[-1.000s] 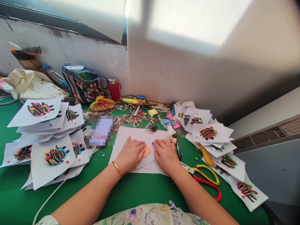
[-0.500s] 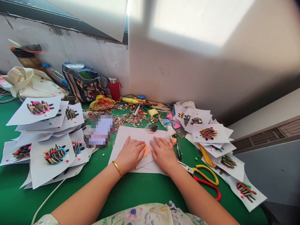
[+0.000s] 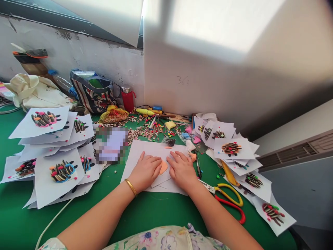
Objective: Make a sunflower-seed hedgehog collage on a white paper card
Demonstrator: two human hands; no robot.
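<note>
In the head view, the left hand (image 3: pixel 146 172) and right hand (image 3: pixel 183 172) rest palm down on white paper (image 3: pixel 135 154), fingers loosely extended and gripping nothing visible. The orange piece (image 3: pixel 163 167) lies on the paper between them, the left thumb at its edge; they seem set either side to steady it and the sheet. Scissors (image 3: pixel 215 189) lie just beside the right forearm, probably for easy reach. Decorated cards (image 3: pixel 40 192) overlap at the left, perhaps to save table space.
</note>
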